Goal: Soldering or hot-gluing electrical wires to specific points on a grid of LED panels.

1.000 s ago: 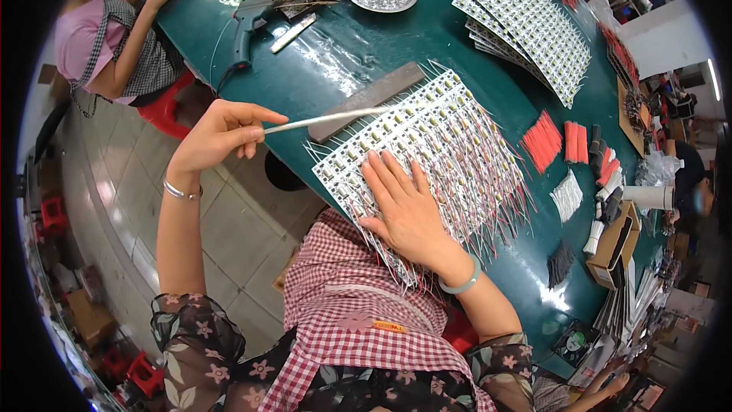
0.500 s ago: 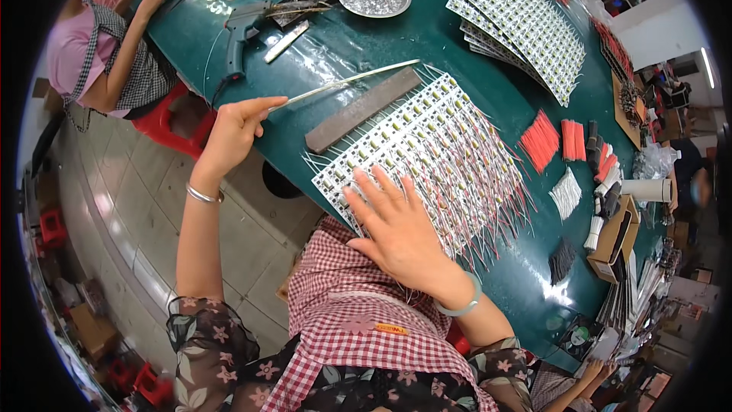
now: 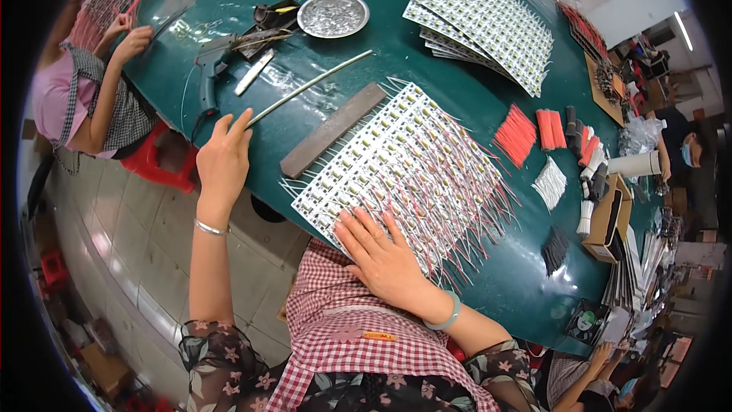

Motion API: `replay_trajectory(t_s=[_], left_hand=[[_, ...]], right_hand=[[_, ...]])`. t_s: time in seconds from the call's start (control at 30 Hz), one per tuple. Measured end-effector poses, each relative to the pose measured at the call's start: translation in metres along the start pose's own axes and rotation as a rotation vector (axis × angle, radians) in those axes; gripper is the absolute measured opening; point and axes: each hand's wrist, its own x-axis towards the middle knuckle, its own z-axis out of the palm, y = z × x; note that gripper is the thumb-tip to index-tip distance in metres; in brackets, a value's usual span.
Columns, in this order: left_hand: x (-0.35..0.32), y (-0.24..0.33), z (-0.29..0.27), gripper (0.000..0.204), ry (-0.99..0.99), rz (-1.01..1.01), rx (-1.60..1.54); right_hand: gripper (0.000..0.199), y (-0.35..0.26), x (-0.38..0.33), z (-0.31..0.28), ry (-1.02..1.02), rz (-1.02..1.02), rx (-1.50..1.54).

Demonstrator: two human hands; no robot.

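Observation:
My left hand (image 3: 223, 160) is at the near left edge of the table, its fingertips closed around the near end of a thin white rod (image 3: 313, 82). The rod slants away to the far right, over the table. My right hand (image 3: 381, 255) lies flat, fingers slightly spread, on the near corner of a white panel of small circuit boards (image 3: 358, 159). Rows of yellowish-green parts and many thin red and white wires cover this panel. Along its far left edge lies a dark brown bar (image 3: 333, 130), apart from the rod, with white wire ends poking out beside it.
A glue gun (image 3: 210, 69), a white stick (image 3: 254, 72) and a metal bowl (image 3: 333, 15) of small bits lie at the far left. Stacked panels (image 3: 488, 23) stand far right. Bundles of red (image 3: 515, 135), white and black tubing are at right. A co-worker (image 3: 84, 99) sits left.
The rod has moved away from the brown bar, to the left. My left hand has turned more upright. My right hand stays flat on the panel, and the whole view has shifted slightly.

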Motion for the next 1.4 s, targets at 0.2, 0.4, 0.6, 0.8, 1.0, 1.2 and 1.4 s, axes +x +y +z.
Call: replay_trajectory(t_s=[0.2,0.4,0.6,0.8,1.0,1.2,1.4], left_hand=[[-0.013,-0.005,0.007,0.028,0.133,-0.125,-0.153],[-0.002,-0.017,0.014,0.027,0.208,-0.199,-0.132],[0.020,-0.057,0.017,0.040,0.176,-0.312,0.168],[0.040,-0.061,0.023,0.054,-0.017,-0.482,0.112],[0.055,-0.070,0.008,0.064,-0.122,-0.594,0.054],[0.087,-0.084,0.012,0.069,-0.218,-0.614,0.181],[0.095,-0.084,0.027,0.062,-0.235,-0.522,0.323]], right_hand=[[0.080,0.002,-0.009,-0.001,0.033,0.004,-0.011],[0.072,-0.001,-0.026,-0.018,-0.042,0.062,0.171],[0.045,0.062,0.022,-0.097,0.193,0.001,0.188],[0.027,0.202,0.096,-0.078,0.500,-0.036,-0.086],[0.020,0.234,0.117,-0.082,0.322,-0.404,-0.240],[0.017,0.240,0.125,-0.092,0.168,-0.560,-0.288],[0.015,0.246,0.132,-0.091,0.090,-0.624,-0.349]])
